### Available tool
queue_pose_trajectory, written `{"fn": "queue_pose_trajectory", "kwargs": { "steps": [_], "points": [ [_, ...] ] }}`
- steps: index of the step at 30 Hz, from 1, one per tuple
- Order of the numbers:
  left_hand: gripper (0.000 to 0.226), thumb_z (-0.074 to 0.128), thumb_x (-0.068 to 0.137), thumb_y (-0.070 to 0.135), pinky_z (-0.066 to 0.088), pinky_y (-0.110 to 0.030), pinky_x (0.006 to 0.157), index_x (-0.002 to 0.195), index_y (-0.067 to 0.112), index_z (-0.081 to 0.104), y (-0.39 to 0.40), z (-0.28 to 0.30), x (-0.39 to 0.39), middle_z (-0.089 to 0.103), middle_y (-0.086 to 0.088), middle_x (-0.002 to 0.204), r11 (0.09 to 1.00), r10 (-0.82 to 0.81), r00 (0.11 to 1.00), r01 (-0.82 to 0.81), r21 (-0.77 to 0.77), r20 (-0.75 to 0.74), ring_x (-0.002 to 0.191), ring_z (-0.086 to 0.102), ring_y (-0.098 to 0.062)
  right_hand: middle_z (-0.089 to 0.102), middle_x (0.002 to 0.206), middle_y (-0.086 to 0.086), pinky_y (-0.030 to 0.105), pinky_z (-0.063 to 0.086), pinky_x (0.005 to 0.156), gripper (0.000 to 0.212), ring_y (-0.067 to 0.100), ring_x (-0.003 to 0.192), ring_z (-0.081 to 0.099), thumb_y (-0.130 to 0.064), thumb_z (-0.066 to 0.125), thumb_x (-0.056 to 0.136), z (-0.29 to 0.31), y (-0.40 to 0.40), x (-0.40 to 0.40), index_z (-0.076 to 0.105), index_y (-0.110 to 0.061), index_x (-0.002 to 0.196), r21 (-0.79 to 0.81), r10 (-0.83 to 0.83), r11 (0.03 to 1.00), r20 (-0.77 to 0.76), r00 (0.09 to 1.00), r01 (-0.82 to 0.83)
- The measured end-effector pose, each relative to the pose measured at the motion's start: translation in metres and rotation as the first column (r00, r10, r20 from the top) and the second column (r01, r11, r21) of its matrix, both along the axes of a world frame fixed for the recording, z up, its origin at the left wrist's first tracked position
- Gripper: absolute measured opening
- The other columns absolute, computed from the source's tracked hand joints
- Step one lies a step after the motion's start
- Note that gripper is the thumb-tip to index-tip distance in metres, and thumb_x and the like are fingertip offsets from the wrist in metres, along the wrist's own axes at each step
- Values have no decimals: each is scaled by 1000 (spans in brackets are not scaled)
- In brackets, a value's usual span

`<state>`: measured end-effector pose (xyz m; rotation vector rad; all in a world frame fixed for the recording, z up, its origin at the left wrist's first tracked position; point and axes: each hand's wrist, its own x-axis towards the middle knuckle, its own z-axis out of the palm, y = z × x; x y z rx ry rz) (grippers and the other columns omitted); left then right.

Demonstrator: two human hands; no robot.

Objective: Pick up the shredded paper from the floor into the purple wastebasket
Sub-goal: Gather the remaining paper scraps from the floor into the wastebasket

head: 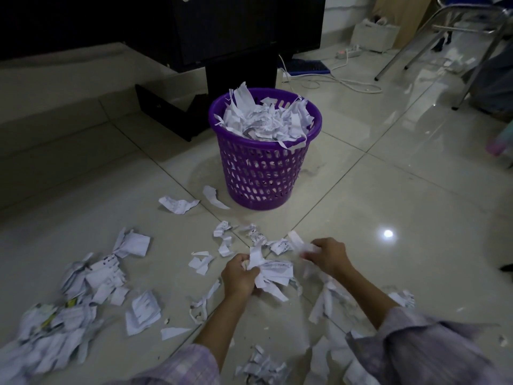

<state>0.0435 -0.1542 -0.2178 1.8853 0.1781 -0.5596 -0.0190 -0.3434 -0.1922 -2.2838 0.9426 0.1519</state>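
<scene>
Near basket rim: both hands grip paper; right floor bare.

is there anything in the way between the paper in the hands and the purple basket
Nothing solid. Between the left hand, the right hand and the purple wastebasket lie only loose paper scraps on bare floor. The basket is already heaped.

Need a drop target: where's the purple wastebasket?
Head view, upper centre: the purple wastebasket stands on the tiled floor before the dark cabinet, beyond both hands.
</scene>
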Motion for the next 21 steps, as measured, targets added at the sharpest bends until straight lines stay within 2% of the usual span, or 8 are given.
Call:
{"fn": "queue_pose_trajectory", "kwargs": {
  "steps": [2, 5, 7, 9, 13, 15, 18, 21],
  "points": [
    [18, 70, 79, 3, 57, -49, 76, 91, 14, 61, 0, 2, 0, 65, -11, 92, 1000, -18, 1000, 18, 10, 16, 88, 67, -32, 63, 76, 3, 21, 42, 59, 21, 14, 68, 57, -37, 74, 80, 8, 11, 10, 67, -18, 74, 123, -17, 992, 59, 998, 10],
    [19, 68, 81, 2, 57, -44, 78, 96, 11, 62, 4, 5, 2, 64, -11, 95, 1000, 0, 1000, 0, 18, 27, 87, 65, -30, 66, 92, 6, 31, 53, 74, 31, 21, 85, 63, -32, 73, 81, 14, 31, 21, 71, -10, 104, 286, -51, 958, 77, 996, 27],
    [19, 67, 81, 2, 56, -41, 81, 97, 10, 62, 9, 7, 5, 64, -12, 96, 1000, 21, 1000, -22, 14, 14, 88, 64, -29, 66, 93, 7, 31, 51, 75, 21, 21, 84, 62, -23, 69, 84, 15, 42, 24, 70, -10, 100, 345, -28, 938, 44, 999, 11],
    [18, 68, 80, 4, 56, -48, 83, 92, 14, 60, 13, 5, 7, 67, -17, 99, 999, 31, 999, -31, -18, -13, 92, 66, -35, 63, 86, 7, 30, 46, 72, 7, 19, 79, 57, -14, 62, 81, 14, 50, 24, 69, -13, 84, 390, -4, 921, 22, 1000, -5],
    [9, 68, 79, 14, 55, -50, 85, 86, 18, 63, 14, 8, 4, 70, -15, 100, 996, 55, 993, -62, -70, -100, 93, 67, -34, 61, 91, 0, 15, 38, 63, 13, 13, 86, 53, -19, 65, 84, 8, 65, 19, 70, -16, 95, 257, 136, 956, 39, 990, -142],
    [6, 66, 82, 25, 56, -50, 85, 84, 19, 64, 11, 17, 1, 70, -14, 102, 986, 85, 982, -108, -129, -170, 93, 67, -34, 64, 100, -2, 17, 39, 71, 23, 11, 93, 55, -24, 69, 83, 8, 73, 16, 70, -17, 105, 225, 139, 963, 68, 988, -151],
    [36, 73, 80, 38, 58, -43, 83, 103, 13, 65, 8, 27, -2, 68, -10, 107, 989, 74, 977, -98, -113, -201, 98, 66, -32, 65, 97, -7, 22, 40, 78, 24, 11, 95, 58, -27, 75, 79, 11, 83, 13, 72, -19, 100, 229, 127, 961, 126, 984, -153],
    [50, 77, 77, 30, 56, -36, 79, 118, 5, 61, 10, 29, -5, 66, -12, 115, 989, 110, 972, -128, -78, -209, 101, 64, -32, 66, 103, -3, 26, 42, 79, 33, 14, 96, 56, -32, 79, 74, 14, 91, 11, 70, -18, 103, 247, 147, 953, 132, 980, -176]
  ]
}}
